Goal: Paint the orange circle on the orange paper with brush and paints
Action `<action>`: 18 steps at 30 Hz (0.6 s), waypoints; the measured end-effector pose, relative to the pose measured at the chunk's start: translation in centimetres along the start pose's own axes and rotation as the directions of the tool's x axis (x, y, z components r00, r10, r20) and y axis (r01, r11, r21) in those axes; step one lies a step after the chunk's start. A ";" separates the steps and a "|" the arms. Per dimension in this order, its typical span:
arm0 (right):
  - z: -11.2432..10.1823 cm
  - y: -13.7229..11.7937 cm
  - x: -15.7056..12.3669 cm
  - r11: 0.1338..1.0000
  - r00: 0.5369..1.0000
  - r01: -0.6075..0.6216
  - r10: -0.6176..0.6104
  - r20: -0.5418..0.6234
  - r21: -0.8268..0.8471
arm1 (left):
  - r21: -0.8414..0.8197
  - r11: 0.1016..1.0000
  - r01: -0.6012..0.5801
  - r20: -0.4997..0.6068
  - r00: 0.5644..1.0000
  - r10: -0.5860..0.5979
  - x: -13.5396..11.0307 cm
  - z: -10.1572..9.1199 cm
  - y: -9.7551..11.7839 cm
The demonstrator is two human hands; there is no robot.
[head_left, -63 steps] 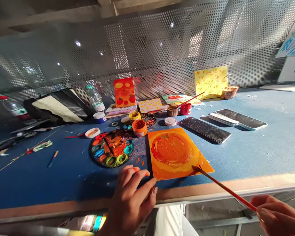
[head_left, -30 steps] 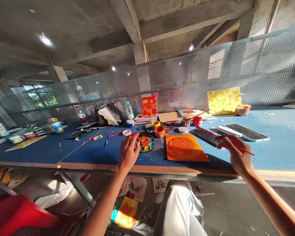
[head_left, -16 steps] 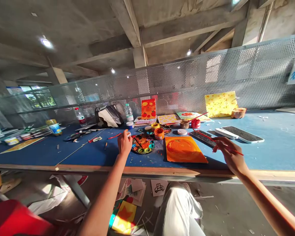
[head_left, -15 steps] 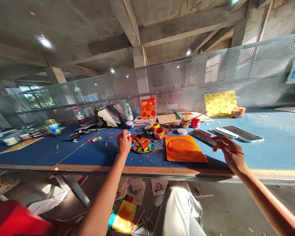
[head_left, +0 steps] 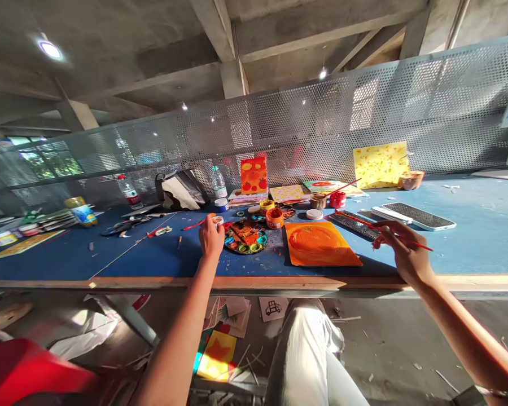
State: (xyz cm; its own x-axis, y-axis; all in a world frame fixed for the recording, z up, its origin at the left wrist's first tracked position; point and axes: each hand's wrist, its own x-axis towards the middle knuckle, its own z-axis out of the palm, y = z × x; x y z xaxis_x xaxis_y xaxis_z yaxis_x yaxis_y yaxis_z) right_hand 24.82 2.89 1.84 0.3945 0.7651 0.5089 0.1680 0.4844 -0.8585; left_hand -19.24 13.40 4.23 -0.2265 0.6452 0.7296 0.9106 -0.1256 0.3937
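Note:
My left hand sits on the blue table, its fingertips gathered on a small white lid beside a round paint palette. My right hand grips a red-handled paintbrush, whose tip hangs above a dark rectangular slab. Just left of that hand lies an orange card painted with a round orange shape. Between the palette and the card stands an open orange paint jar.
Several paint jars, a tomato painting and a yellow card line the perforated metal screen. Two phones lie at right. A plastic bottle stands at left. A red seat and papers lie below the table edge.
My head has tilted up since the earliest frame. My right hand has lifted the brush off the card to above the dark slab, and my left hand has moved to the white lid.

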 end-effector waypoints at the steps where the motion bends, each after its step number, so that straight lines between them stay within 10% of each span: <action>1: 0.0 0.0 0.0 0.999 1.000 -0.009 0.009 -0.002 0.031 | -0.004 1.000 0.006 -0.006 1.000 -0.006 0.0 0.0 0.0; 18: 0.1 0.7 1.4 0.967 0.954 -0.029 0.103 -0.281 0.253 | -0.095 0.991 0.098 -0.087 0.990 -0.107 0.8 -0.1 0.1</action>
State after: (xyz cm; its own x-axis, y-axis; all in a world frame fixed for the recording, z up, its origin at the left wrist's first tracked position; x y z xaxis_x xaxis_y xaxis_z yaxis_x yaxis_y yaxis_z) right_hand 25.36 4.31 1.99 0.6475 0.6606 0.3800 -0.0780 0.5535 -0.8292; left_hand -19.40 13.81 4.90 -0.3516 0.5870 0.7292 0.8468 -0.1327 0.5151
